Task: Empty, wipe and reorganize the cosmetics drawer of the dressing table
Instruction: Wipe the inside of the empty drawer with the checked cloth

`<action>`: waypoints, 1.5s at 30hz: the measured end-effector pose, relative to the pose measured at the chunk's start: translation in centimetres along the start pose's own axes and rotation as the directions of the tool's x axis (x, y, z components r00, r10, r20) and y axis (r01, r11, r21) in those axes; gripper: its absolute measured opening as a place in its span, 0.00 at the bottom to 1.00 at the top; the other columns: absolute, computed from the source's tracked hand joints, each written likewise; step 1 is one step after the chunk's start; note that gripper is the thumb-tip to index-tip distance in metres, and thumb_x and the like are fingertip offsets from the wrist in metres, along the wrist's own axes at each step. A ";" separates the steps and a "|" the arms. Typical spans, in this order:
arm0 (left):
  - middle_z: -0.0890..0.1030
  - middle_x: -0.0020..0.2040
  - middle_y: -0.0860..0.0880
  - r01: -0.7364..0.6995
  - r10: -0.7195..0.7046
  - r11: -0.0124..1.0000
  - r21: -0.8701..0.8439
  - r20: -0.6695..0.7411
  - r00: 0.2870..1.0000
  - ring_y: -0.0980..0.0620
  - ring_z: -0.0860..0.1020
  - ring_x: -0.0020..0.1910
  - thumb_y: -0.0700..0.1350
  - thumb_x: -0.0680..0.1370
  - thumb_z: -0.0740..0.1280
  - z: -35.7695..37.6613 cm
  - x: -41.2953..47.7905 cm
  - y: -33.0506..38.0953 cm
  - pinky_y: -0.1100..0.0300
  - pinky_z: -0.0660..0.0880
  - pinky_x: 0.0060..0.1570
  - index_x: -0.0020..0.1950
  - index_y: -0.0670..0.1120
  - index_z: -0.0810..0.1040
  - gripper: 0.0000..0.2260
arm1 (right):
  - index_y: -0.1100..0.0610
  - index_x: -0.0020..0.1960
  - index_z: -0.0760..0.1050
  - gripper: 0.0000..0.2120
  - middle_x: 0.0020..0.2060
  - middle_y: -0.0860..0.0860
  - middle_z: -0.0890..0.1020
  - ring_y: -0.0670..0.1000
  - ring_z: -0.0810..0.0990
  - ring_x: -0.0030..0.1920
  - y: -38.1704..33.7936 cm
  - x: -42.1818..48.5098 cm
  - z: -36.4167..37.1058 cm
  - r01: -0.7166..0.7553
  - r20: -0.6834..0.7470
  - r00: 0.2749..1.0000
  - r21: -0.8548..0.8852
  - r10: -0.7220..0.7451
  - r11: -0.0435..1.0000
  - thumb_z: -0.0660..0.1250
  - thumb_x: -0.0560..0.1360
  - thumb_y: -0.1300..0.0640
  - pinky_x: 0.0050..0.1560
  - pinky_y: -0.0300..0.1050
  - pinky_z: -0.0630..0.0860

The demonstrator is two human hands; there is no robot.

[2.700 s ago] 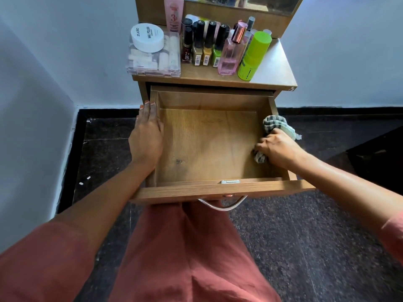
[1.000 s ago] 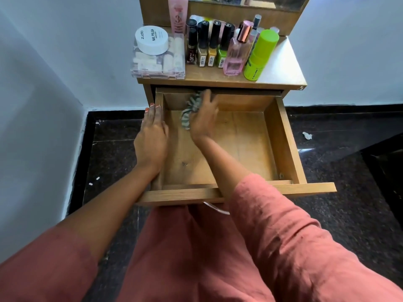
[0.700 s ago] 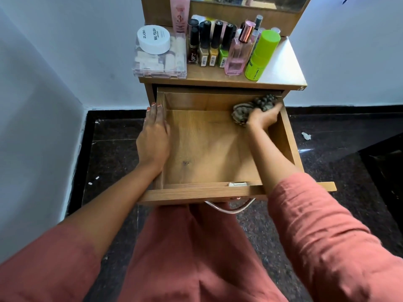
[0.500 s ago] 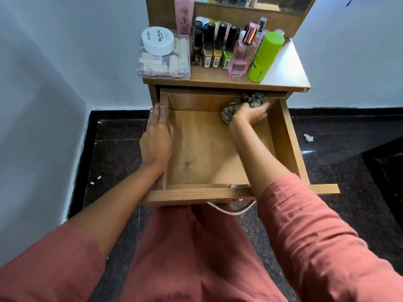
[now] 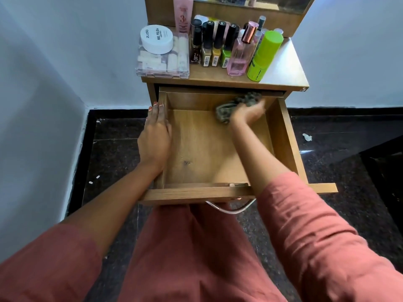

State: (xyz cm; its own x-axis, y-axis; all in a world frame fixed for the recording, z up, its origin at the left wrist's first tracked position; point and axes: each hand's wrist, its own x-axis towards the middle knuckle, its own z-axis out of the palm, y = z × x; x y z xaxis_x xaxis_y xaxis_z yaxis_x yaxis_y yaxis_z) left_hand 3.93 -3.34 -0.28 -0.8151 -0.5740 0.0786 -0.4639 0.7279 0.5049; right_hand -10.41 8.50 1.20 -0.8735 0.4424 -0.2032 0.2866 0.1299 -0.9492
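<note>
The left hand was laid flat along the left wall of the open, light-brown wooden drawer, fingers straight and nothing held. The drawer was judged to be braced this way, since a stiff box on runners would slide under a wiping push.

Behind the drawer's left corner, a clear rectangular plastic box was seen, with a white round jar set on its lid. Behind the drawer's middle, a row of small square glass nail-polish bottles with tall black caps was stood upright.

Inside the drawer, at its back wall and right of centre, a crumpled grey-green checked cloth was bunched in the right hand, whose fingers were curled round it. The cloth was judged soft, light and shapeless, best taken as a wad in the fist so that it could be pressed into the corners.

Behind the drawer's right half, a pink square glass perfume bottle and a lime-green cylindrical plastic bottle were stood side by side. The glass pieces were judged smooth and breakable, best taken by the body rather than the cap.

The drawer's floor was bare, smooth and wood-grained. Wiping was judged under way and refilling not yet begun.
</note>
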 end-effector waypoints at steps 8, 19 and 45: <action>0.58 0.75 0.45 0.000 0.000 1.000 -0.009 -0.012 1.000 0.49 0.58 0.74 0.41 0.81 0.51 0.3 -0.1 0.1 0.49 0.67 0.67 0.74 0.43 0.59 0.20 | 0.60 0.73 0.54 0.26 0.71 0.61 0.58 0.62 0.62 0.69 0.6 -0.2 -0.5 0.168 0.068 0.986 -0.273 -0.155 0.947 0.57 0.77 0.64 0.67 0.50 0.61; 0.58 0.75 0.45 0.001 -0.001 1.000 0.003 -0.018 1.000 0.49 0.58 0.74 0.42 0.81 0.52 0.2 0.0 -0.1 0.51 0.67 0.67 0.74 0.43 0.58 0.21 | 0.59 0.63 0.71 0.23 0.59 0.61 0.71 0.60 0.70 0.60 3.7 -8.3 5.0 0.756 0.590 0.604 -0.212 -0.536 0.619 0.64 0.69 0.71 0.55 0.51 0.75; 0.59 0.75 0.45 -0.011 0.011 1.000 -0.002 -0.020 1.000 0.49 0.57 0.75 0.42 0.82 0.50 0.4 0.1 -0.3 0.51 0.65 0.70 0.74 0.43 0.59 0.20 | 0.60 0.61 0.71 0.16 0.61 0.63 0.72 0.66 0.72 0.59 2.4 0.2 -0.3 0.819 0.809 0.417 -0.532 -0.415 -0.213 0.51 0.77 0.64 0.37 0.55 0.78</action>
State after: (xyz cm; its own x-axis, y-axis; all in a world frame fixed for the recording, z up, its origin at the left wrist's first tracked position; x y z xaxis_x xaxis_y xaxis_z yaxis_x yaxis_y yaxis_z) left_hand 3.87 -3.42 -0.77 -0.8128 -0.5737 0.1014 -0.4543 0.7332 0.5060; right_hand -9.78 9.16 -1.04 -0.8013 -0.5870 0.1151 -0.5676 0.8069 0.1637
